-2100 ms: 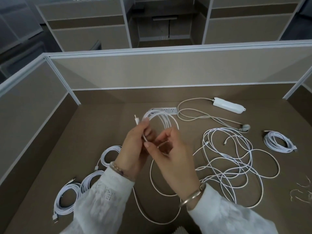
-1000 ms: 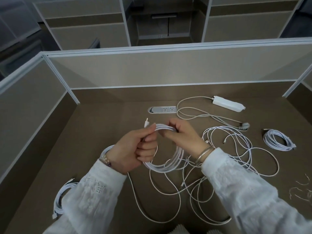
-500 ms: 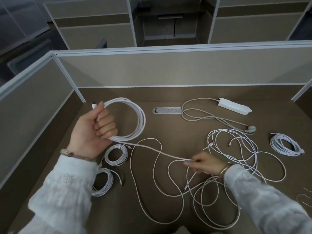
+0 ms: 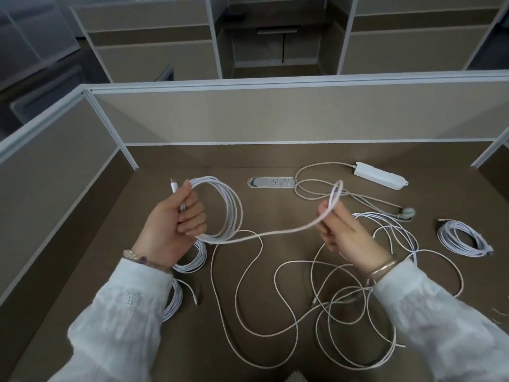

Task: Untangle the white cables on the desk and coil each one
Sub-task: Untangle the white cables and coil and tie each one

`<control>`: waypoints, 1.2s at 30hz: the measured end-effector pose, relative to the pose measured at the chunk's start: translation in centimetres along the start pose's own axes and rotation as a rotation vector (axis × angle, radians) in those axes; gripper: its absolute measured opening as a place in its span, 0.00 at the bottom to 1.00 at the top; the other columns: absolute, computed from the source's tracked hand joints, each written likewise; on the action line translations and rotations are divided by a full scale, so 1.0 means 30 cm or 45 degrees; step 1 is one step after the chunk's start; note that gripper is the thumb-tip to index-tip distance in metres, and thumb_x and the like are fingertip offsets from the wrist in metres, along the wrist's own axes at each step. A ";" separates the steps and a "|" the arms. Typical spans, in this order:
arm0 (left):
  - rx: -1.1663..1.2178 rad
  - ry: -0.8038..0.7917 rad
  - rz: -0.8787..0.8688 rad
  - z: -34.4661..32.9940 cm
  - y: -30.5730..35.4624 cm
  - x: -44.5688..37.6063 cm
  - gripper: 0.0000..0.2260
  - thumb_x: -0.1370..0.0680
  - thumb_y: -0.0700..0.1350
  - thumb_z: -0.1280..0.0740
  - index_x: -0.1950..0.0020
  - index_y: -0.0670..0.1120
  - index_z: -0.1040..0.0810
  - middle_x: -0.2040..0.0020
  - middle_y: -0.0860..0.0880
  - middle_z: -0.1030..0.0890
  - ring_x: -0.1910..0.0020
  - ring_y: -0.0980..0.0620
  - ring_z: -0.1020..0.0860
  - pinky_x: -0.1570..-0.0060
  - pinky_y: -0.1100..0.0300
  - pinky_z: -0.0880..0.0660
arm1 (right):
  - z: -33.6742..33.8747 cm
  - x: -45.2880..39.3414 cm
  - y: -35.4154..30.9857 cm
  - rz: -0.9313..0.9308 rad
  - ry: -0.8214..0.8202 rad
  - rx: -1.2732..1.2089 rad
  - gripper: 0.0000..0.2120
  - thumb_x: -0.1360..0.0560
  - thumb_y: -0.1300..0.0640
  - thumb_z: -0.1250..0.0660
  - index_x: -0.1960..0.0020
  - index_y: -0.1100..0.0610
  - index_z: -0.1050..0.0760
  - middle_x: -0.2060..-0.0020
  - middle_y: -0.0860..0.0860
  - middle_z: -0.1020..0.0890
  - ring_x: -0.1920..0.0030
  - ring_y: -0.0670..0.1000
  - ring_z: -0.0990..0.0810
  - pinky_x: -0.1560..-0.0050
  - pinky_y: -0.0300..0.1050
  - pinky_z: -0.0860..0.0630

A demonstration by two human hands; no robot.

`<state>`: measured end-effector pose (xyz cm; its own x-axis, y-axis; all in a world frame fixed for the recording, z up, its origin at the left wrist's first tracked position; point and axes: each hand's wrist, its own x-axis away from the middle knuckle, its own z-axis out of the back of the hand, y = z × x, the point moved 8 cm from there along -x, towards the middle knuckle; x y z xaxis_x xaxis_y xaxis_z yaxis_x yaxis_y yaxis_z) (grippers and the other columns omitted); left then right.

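Above the desk's (image 4: pixel 275 354) middle, the left hand (image 4: pixel 172 227) grips the coil (image 4: pixel 228 210) while the right hand (image 4: pixel 341 232) pinches loose cable (image 4: pixel 275 232), probably the next loop to lay on.

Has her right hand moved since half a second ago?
Yes. The right hand has lifted off the brown desk toward the silver socket panel, carrying the white cable up.

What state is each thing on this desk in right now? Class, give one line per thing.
Left hand: grips the coil.
Right hand: pinches the loose strand, raised.
Coil: partly wound, held off the desk.
Loose strand: stretched between both hands.
Tangle: still uncoiled on the desk.
Right bundle: coiled, lying flat.
Left bundles: coiled, partly hidden by the arm.
Power strip: lying flat, its cord loose.
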<state>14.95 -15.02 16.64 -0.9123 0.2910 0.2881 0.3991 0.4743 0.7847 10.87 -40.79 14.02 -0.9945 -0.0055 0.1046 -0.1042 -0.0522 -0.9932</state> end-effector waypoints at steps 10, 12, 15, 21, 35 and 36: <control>-0.199 0.226 -0.186 -0.094 -0.121 -0.004 0.18 0.18 0.50 0.40 0.66 0.44 0.28 0.74 0.49 0.29 0.78 0.53 0.31 0.77 0.64 0.32 | -0.314 0.075 -0.156 0.288 -0.269 0.241 0.18 0.20 0.50 0.40 0.56 0.60 0.18 0.76 0.45 0.25 0.77 0.40 0.29 0.70 0.28 0.35; -0.171 0.174 -0.202 -0.120 -0.144 0.007 0.18 0.18 0.50 0.40 0.64 0.41 0.26 0.70 0.46 0.25 0.77 0.52 0.27 0.78 0.64 0.31 | -0.356 0.074 -0.131 0.169 -0.421 0.270 0.20 0.21 0.48 0.39 0.59 0.62 0.18 0.78 0.50 0.24 0.79 0.43 0.30 0.72 0.30 0.34; -0.087 0.043 -0.122 -0.172 -0.185 0.022 0.19 0.18 0.51 0.41 0.62 0.39 0.29 0.72 0.45 0.27 0.78 0.53 0.28 0.77 0.65 0.30 | -0.396 0.091 -0.090 -0.079 -0.677 0.203 0.24 0.21 0.46 0.41 0.60 0.64 0.19 0.83 0.51 0.31 0.83 0.46 0.37 0.79 0.35 0.40; 0.276 -0.095 0.043 -0.237 -0.208 0.037 0.17 0.22 0.49 0.42 0.70 0.46 0.34 0.79 0.52 0.41 0.80 0.56 0.39 0.73 0.64 0.27 | -0.442 0.143 -0.017 -0.490 -0.840 -0.245 0.20 0.26 0.47 0.37 0.61 0.65 0.22 0.82 0.50 0.33 0.83 0.45 0.38 0.81 0.34 0.43; 0.343 0.062 -0.029 -0.158 -0.175 -0.004 0.15 0.22 0.50 0.41 0.68 0.48 0.35 0.78 0.55 0.43 0.81 0.58 0.44 0.75 0.65 0.34 | -0.163 0.092 -0.113 0.219 0.194 -0.099 0.14 0.22 0.57 0.37 0.63 0.61 0.21 0.73 0.48 0.21 0.69 0.44 0.25 0.63 0.35 0.27; 0.385 -0.013 0.017 -0.179 -0.180 0.006 0.15 0.23 0.50 0.41 0.69 0.48 0.34 0.78 0.55 0.44 0.81 0.58 0.45 0.77 0.66 0.36 | -0.141 0.069 -0.082 0.134 0.258 -0.110 0.16 0.22 0.54 0.36 0.64 0.63 0.23 0.73 0.51 0.23 0.69 0.46 0.27 0.63 0.40 0.28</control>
<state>12.14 -21.99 15.41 -0.9066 0.3066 0.2900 0.4214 0.6957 0.5817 9.02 -36.45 16.45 -0.9808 0.1948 -0.0031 0.0078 0.0234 -0.9997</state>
